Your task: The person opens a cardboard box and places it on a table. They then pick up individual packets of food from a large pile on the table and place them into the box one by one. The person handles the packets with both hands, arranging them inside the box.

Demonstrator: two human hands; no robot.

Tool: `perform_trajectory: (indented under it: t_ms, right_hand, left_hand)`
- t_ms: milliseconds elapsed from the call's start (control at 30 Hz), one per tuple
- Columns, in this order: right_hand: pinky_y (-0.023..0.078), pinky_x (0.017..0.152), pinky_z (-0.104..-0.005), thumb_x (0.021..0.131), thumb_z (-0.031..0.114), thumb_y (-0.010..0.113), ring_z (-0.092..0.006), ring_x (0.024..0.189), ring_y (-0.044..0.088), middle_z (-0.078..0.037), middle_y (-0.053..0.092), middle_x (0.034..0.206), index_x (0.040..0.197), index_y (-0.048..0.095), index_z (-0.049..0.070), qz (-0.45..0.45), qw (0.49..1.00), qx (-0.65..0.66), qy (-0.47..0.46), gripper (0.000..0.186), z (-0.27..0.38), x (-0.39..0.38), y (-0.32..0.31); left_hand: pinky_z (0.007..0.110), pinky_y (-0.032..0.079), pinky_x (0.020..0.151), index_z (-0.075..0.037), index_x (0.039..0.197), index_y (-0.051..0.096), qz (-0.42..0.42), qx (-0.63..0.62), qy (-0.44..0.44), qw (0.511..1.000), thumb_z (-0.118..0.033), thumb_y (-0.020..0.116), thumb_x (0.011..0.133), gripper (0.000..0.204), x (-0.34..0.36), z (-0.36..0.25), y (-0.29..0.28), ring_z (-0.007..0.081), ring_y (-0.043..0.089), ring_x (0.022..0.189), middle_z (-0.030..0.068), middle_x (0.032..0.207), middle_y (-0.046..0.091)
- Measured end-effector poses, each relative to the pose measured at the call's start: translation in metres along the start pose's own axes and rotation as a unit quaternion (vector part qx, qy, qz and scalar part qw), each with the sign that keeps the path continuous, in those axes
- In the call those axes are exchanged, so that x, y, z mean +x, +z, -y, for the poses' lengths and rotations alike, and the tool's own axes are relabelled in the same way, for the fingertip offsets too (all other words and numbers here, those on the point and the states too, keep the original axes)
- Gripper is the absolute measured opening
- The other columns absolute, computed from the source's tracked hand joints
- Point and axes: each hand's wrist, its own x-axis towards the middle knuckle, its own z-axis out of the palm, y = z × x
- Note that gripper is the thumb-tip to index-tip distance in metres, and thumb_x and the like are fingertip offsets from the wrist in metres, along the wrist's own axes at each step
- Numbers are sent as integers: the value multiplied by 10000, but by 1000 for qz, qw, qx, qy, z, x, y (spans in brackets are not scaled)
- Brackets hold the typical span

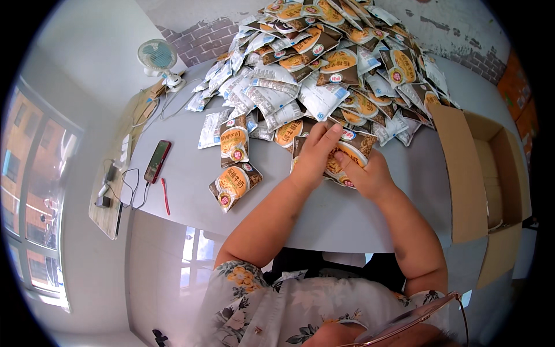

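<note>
Both hands are closed around a brown-and-white pouch [359, 144] with an orange oval on its front, just above the table in front of the pile. My left hand [314, 155] grips its left side, and my right hand [369, 172] grips its right side with the thumb on the face. Whether more pouches lie behind it is hidden. Beyond my hands rises a large heap of similar pouches [341, 62], some showing white backs. To the left, one pouch [234, 140] lies by the heap's edge, and another pouch [235, 184] rests tilted nearer to me.
An open cardboard box [468, 173] stands at the right, its flaps spread. On the left are a phone [157, 161], a red strip [166, 196], dark cables and a power adapter [103, 201]. A small white fan [158, 56] stands at the back left of the grey table [191, 185].
</note>
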Motion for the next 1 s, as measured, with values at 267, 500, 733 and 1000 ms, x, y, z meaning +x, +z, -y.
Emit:
perform_trajectory:
  t_ms: [267, 500, 733, 1000]
  right_hand:
    - [529, 719, -301, 907, 245, 658, -144, 820, 644, -62, 681, 974, 1154, 625, 39, 64, 993, 74, 67, 324, 6, -6, 2]
    - [527, 776, -292, 898, 216, 665, -130, 906, 625, -70, 661, 1043, 1157, 615, 20, 50, 990, 131, 25, 328, -2, -6, 0]
    - [528, 751, -285, 887, 205, 674, -126, 883, 627, -70, 667, 1021, 1148, 616, 17, 67, 988, 135, 20, 326, 0, -7, -3]
    - [531, 739, -285, 890, 197, 667, -128, 875, 628, -67, 669, 1019, 1160, 610, 10, 59, 988, 133, 46, 333, 3, -8, -3]
  left_hand:
    - [282, 528, 724, -29, 980, 576, 21, -86, -24, 996, -279, 599, 963, 251, -8, -19, 1, 137, 620, 843, 69, 936, 637]
    - [289, 527, 725, -31, 993, 583, -32, -121, -62, 990, -326, 566, 979, 296, -12, -27, 12, 140, 620, 822, 65, 924, 642]
    - [277, 524, 733, -28, 1029, 589, 26, -75, -10, 997, -315, 551, 990, 292, -12, -16, 2, 130, 616, 829, 57, 939, 639]
    - [290, 515, 759, -22, 1089, 576, -41, -149, -34, 987, -331, 569, 979, 327, -14, -27, 15, 140, 610, 837, 71, 971, 630]
